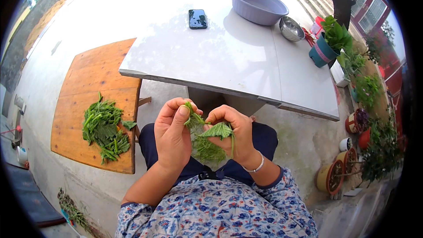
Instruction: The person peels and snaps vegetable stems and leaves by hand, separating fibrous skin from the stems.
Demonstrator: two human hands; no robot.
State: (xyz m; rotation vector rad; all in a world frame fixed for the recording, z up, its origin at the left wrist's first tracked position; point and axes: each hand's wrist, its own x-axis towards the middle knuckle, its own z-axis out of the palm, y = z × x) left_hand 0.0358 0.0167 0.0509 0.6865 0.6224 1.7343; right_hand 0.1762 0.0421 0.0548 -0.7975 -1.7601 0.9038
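My left hand [173,134] pinches a green leafy stem [192,118] between thumb and fingers, above my lap. Close beside it, my right hand [235,132] is closed on a green leaf [219,130] with a thin stem hanging down from it. The two hands are almost touching, and the greens lie between their fingertips. Below them, between my knees, a loose heap of green trimmings [208,149] shows on the ground, partly hidden by my hands. To the left, a pile of leafy greens [105,128] rests on a wooden table.
The wooden table [97,72] stands left of my knees. Ahead is a pale stone-topped table [198,57] bearing a phone [198,19], a purple basin [257,6], a metal bowl [291,29] and a potted plant [328,46]. More flowerpots [330,177] line the right side.
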